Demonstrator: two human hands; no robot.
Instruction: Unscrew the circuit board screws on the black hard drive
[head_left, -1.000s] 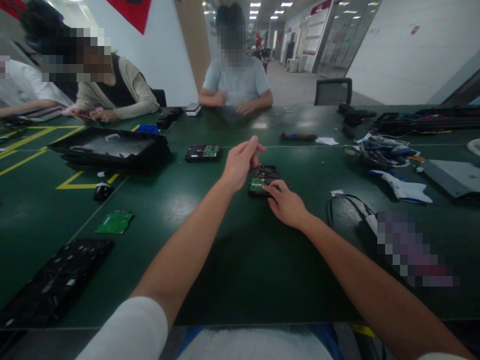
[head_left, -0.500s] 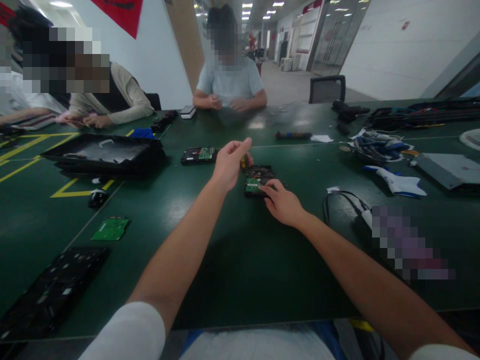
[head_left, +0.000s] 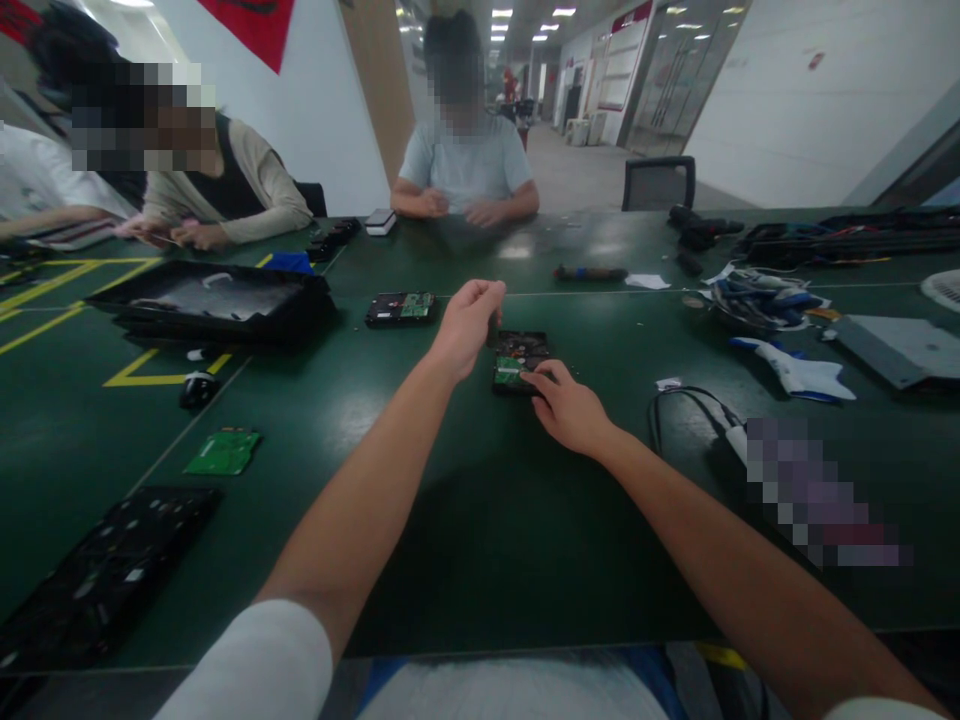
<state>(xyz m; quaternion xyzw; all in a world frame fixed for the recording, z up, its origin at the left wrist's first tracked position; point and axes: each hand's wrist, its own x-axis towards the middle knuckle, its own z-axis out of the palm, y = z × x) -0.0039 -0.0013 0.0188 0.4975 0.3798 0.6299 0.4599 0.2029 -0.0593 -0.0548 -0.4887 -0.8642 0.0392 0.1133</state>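
1. While the right hand rests bent fingers on the lower right of a hard drive, the drive lies flat on the green tabletop, its green circuit board facing up. Whether this grip pinches the edge or merely presses there, I cannot tell.
2. The left hand is raised just beside the drive's upper left, thumb and fingertips drawn together. Its grip is closed at a small dark object, too blurred to name.
3. To the left of that hand and farther back, a second hard drive lies near a stack of black trays.
4. Nearer the person, on the left, are a loose green board and a large black panel.
5. On the right, well apart from the hands, lie a cable bundle, a white-and-blue glove-like item and a grey metal case.
6. Across the tabletop, a person in a light T-shirt sits with both forearms on it.
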